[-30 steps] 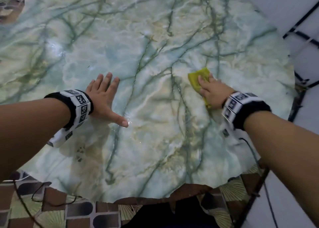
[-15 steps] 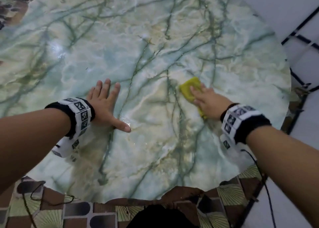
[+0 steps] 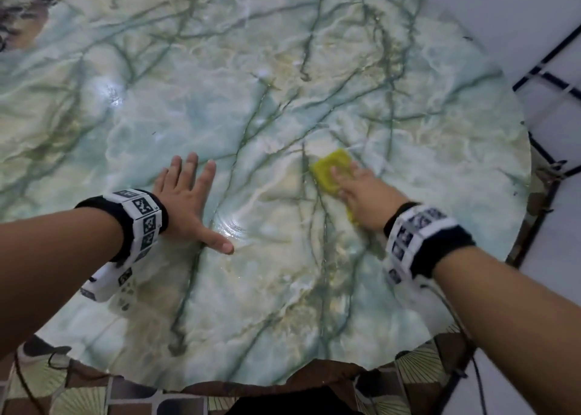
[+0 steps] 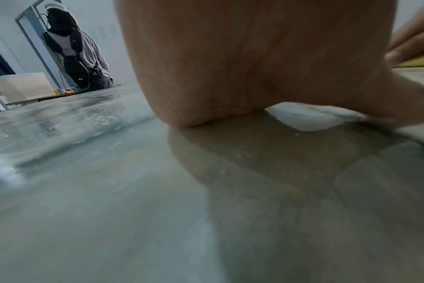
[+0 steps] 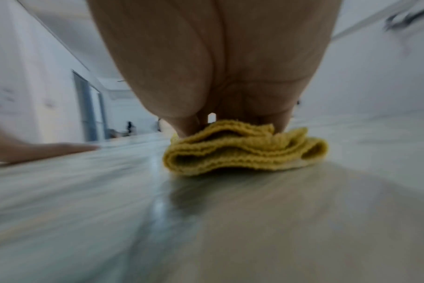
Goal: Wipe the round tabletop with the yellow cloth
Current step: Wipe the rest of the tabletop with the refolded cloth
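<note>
The round tabletop (image 3: 283, 68) is glossy green-veined marble and fills most of the head view. A folded yellow cloth (image 3: 330, 166) lies on it right of centre. My right hand (image 3: 364, 191) presses flat on the cloth, fingers straight, covering its near half. The right wrist view shows the cloth (image 5: 242, 153) bunched in folds under that hand (image 5: 206, 57). My left hand (image 3: 185, 200) rests flat on the marble to the left, fingers spread and thumb out. Seen from the left wrist, its palm (image 4: 242, 67) touches the tabletop (image 4: 109, 210).
The table's rim (image 3: 522, 226) curves close by on the right, and its near edge runs just in front of me. Patterned floor tiles (image 3: 78, 395) and a cable (image 3: 471, 367) lie below. In the left wrist view, a person (image 4: 77, 57) stands by a far table with a translucent box (image 4: 22, 86).
My right hand has slid the yellow cloth leftward and nearer to me, closing on the left hand. The left hand has stayed flat in place.
</note>
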Motion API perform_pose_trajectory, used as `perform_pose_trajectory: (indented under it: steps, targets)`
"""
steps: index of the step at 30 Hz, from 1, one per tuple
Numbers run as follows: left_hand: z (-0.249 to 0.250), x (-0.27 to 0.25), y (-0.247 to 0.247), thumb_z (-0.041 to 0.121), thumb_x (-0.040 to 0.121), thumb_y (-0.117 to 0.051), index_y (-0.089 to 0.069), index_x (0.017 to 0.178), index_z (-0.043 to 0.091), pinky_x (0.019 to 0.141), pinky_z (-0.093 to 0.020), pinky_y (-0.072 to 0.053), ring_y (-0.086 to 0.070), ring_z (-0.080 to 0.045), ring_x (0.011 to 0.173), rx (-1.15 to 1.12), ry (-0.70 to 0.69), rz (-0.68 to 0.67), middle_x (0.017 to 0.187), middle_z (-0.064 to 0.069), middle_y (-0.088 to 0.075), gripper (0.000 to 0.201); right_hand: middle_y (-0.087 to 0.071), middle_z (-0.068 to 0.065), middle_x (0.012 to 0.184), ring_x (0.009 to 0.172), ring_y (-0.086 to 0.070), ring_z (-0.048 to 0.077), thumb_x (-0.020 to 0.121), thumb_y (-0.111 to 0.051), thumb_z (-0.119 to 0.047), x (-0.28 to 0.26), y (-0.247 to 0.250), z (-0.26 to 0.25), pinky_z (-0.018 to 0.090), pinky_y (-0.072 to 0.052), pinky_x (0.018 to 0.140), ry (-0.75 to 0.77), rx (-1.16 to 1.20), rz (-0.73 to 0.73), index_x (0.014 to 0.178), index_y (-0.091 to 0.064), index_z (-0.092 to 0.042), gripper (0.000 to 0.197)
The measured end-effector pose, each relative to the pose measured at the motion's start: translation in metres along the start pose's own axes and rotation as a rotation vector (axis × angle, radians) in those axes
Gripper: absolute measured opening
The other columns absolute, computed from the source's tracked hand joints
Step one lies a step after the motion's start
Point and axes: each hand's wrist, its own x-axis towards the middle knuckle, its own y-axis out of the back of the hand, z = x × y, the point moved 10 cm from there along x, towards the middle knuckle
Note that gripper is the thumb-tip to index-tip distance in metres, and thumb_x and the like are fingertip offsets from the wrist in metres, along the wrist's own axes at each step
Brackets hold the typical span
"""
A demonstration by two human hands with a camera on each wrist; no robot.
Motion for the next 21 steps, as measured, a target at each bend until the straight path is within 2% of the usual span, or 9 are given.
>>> perform_pose_trajectory:
  steps: [2, 3, 5, 8, 11, 14, 18, 20, 21]
  targets:
    - [0.0, 0.0, 0.001, 0.114, 0.019, -0.045, 0.044, 0.148, 0.034, 0.125, -0.052, 0.015, 0.04, -0.033, 0.148, -0.003, 0.002, -0.001, 0.158, -0.006, 0.049, 0.176, -0.002, 0.015, 0.16, 0.147, -0.005, 0.037, 0.104, -0.027, -0.02, 0.018, 0.026, 0.035, 0.044, -0.01, 0.119, -0.148, 0.024, -0.014, 0.154, -0.005, -0.019, 0.054]
    - [0.0, 0.0, 0.001, 0.114, 0.019, -0.045, 0.044, 0.148, 0.035, 0.125, -0.052, 0.015, 0.041, -0.033, 0.148, -0.004, 0.003, -0.005, 0.158, -0.006, 0.049, 0.176, -0.004, 0.018, 0.159, 0.147, -0.006, 0.037, 0.105, -0.027, -0.02, 0.025, 0.036, 0.036, 0.044, -0.011, 0.119, -0.171, 0.024, -0.009, 0.154, -0.006, -0.018, 0.054]
    - [0.0, -0.001, 0.0, 0.114, 0.019, -0.046, 0.043, 0.148, 0.035, 0.125, -0.052, 0.015, 0.04, -0.033, 0.148, -0.008, 0.001, -0.01, 0.158, -0.006, 0.049, 0.176, -0.004, 0.021, 0.159, 0.146, -0.01, 0.038, 0.104, -0.03, -0.022, 0.034, 0.042, 0.011, 0.044, -0.013, 0.118, -0.121, 0.01, 0.023, 0.154, -0.009, -0.019, 0.054]
    - [-0.001, -0.001, 0.001, 0.114, 0.019, -0.045, 0.042, 0.15, 0.034, 0.126, -0.052, 0.014, 0.039, -0.033, 0.149, -0.003, -0.002, -0.005, 0.159, -0.007, 0.047, 0.176, -0.002, 0.014, 0.161, 0.146, -0.009, 0.04, 0.103, -0.032, -0.028, 0.022, 0.008, -0.047, 0.044, -0.016, 0.117, 0.038, 0.038, 0.024, 0.153, -0.013, -0.03, 0.053]
    - [0.0, 0.0, 0.001, 0.114, 0.019, -0.045, 0.041, 0.15, 0.033, 0.125, -0.051, 0.015, 0.038, -0.034, 0.149, 0.004, -0.001, -0.009, 0.159, -0.008, 0.047, 0.177, 0.004, 0.009, 0.161, 0.148, -0.001, 0.037, 0.103, -0.032, -0.031, -0.009, -0.018, -0.056, 0.045, -0.014, 0.118, 0.059, 0.089, 0.037, 0.152, -0.01, -0.036, 0.054]
    - [-0.001, 0.0, 0.001, 0.114, 0.017, -0.044, 0.041, 0.151, 0.033, 0.126, -0.051, 0.014, 0.038, -0.034, 0.15, 0.0, 0.005, -0.006, 0.16, -0.008, 0.047, 0.178, 0.003, 0.011, 0.161, 0.147, -0.006, 0.037, 0.102, -0.033, -0.027, -0.024, -0.023, -0.014, 0.046, -0.02, 0.118, -0.052, 0.093, 0.034, 0.152, -0.006, -0.035, 0.058]
    - [0.002, 0.001, 0.002, 0.115, 0.015, -0.041, 0.039, 0.152, 0.033, 0.126, -0.052, 0.013, 0.036, -0.035, 0.151, -0.009, -0.009, 0.018, 0.161, -0.008, 0.045, 0.179, -0.003, 0.025, 0.158, 0.139, -0.026, 0.047, 0.1, -0.035, -0.022, -0.021, -0.006, 0.081, 0.051, -0.031, 0.113, -0.358, 0.062, 0.039, 0.153, -0.004, -0.025, 0.061]
    - [0.001, 0.0, 0.001, 0.115, 0.016, -0.042, 0.038, 0.153, 0.033, 0.126, -0.053, 0.012, 0.035, -0.035, 0.151, -0.015, -0.005, 0.015, 0.161, -0.008, 0.044, 0.178, -0.007, 0.028, 0.156, 0.138, -0.028, 0.046, 0.101, -0.032, -0.023, -0.002, 0.015, 0.107, 0.051, -0.029, 0.113, -0.437, 0.055, 0.066, 0.153, -0.006, -0.019, 0.058]
    - [0.001, 0.0, 0.001, 0.115, 0.016, -0.042, 0.038, 0.153, 0.033, 0.126, -0.053, 0.012, 0.035, -0.035, 0.151, -0.014, -0.004, 0.013, 0.161, -0.008, 0.044, 0.178, -0.009, 0.029, 0.155, 0.14, -0.026, 0.044, 0.102, -0.03, -0.023, 0.01, 0.026, 0.106, 0.05, -0.026, 0.115, -0.43, 0.052, 0.091, 0.153, -0.007, -0.015, 0.057]
